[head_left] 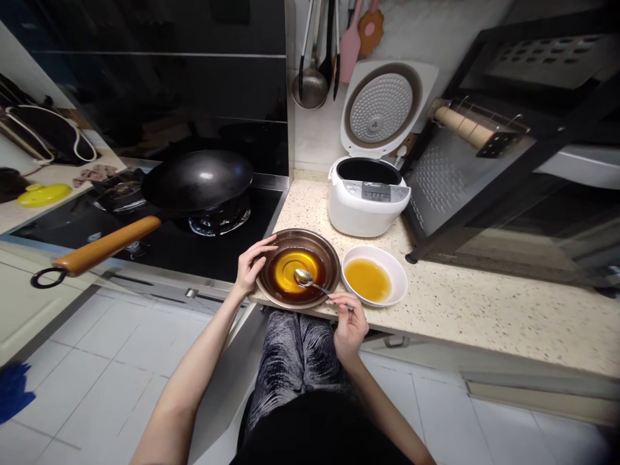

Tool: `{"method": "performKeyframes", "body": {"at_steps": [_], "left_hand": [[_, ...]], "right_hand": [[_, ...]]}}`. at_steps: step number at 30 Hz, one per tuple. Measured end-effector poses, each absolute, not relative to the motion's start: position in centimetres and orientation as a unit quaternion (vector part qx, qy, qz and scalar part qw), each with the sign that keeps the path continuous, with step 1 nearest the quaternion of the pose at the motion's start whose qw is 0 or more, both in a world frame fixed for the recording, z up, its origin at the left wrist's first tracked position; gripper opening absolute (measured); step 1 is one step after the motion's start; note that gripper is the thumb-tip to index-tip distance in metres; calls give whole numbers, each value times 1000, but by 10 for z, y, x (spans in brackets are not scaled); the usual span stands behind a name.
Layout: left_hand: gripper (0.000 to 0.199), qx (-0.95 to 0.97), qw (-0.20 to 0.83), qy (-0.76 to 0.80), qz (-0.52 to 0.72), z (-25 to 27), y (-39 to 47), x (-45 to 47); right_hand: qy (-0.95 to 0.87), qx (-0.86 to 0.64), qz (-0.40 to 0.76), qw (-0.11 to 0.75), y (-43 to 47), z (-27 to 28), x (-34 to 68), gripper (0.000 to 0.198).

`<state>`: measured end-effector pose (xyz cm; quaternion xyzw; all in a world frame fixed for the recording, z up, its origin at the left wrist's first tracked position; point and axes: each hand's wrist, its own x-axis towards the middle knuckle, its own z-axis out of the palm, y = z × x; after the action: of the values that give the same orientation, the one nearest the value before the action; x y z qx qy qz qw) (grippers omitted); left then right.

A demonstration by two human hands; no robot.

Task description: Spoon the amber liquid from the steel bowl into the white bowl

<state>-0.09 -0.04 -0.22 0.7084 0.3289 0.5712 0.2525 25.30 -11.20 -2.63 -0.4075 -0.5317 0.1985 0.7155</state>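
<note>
A wide metal bowl (329, 249) with dark amber liquid stands at the counter's front edge. Its left rim is steadied by my left hand (250, 265), with the thumb and fingers curved along it. My right hand (351, 323) is closed around the handle of a metal spoon (304, 278). The spoon's head is over the liquid inside the bowl; whether it touches the surface I cannot tell. Just to the right, a white bowl (401, 278) holds a cloudy yellow-orange liquid.
Behind the bowls a white rice cooker (369, 216) has its lid raised. A black wok (198, 181) sits on the stove at left, its wooden handle (106, 245) sticking out past the front edge. Utensils such as a skimmer (310, 88) hang on the wall. A black rack (445, 213) stands at right.
</note>
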Motion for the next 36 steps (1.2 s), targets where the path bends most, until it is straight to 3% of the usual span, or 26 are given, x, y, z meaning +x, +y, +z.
{"method": "performKeyframes", "body": {"at_steps": [27, 36], "left_hand": [[41, 719, 258, 350, 542, -2, -2, -2], [52, 724, 265, 364, 522, -5, -1, -1]], "right_hand": [[-504, -421, 146, 740, -118, -1, 266, 19], [-497, -412, 142, 750, -117, 2, 268, 18]]}}
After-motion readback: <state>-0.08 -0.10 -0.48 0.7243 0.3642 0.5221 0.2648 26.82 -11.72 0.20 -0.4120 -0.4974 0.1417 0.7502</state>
